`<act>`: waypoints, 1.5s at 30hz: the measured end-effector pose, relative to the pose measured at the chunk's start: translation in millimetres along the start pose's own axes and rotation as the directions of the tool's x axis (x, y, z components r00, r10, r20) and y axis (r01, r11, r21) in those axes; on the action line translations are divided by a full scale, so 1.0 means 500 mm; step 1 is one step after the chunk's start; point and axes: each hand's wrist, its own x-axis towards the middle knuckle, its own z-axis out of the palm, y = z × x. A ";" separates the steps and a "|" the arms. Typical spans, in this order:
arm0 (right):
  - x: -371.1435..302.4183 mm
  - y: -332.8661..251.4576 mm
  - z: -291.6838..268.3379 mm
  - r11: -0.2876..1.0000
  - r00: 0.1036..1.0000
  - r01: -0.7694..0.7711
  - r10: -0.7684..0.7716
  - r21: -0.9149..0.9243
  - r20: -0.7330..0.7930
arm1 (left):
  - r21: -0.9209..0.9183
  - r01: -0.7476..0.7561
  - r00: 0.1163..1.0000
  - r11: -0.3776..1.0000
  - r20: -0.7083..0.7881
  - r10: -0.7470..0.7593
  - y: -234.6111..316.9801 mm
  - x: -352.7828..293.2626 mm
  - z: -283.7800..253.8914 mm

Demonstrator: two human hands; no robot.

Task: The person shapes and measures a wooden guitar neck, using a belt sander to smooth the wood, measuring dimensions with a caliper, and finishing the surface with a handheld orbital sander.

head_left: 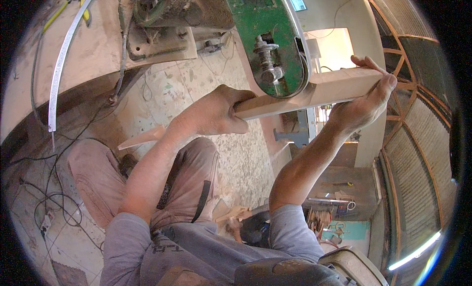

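A pale wooden board (339,87) spans the gap between my two hands, against the rounded end of a green belt sander arm (270,45). My left hand (216,111) is closed round the board's near-left end, fingers mostly hidden behind it. At the far right end, my right hand (366,97) grips the board with the thumb on one side and fingers on the other. The sander's belt (306,55) runs round the arm's edge and meets the board between my hands. A bolt with a nut (268,60) sits on the arm's face.
A dusty bench (88,45) at the upper left carries the machine's base (162,42), with a pale strip (61,65) hanging over its edge. Cables (54,197) tangle on the floor at left. Another wood piece (142,137) lies by my knee. Stacked boards (318,219) stand behind.
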 end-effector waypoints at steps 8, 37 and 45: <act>0.009 0.005 0.004 1.000 1.000 0.017 -0.017 0.020 0.018 | -0.070 -0.019 0.997 0.997 0.067 0.024 -0.008 0.009 -0.004; 0.035 0.020 0.033 0.875 0.996 0.041 -0.074 0.483 0.049 | -0.101 -0.146 0.980 0.984 -0.154 0.130 -0.006 -0.013 0.046; 0.024 -0.034 0.043 0.998 0.998 0.057 -0.057 -0.020 0.001 | -0.625 0.114 0.922 0.772 0.356 0.153 -0.046 0.031 0.027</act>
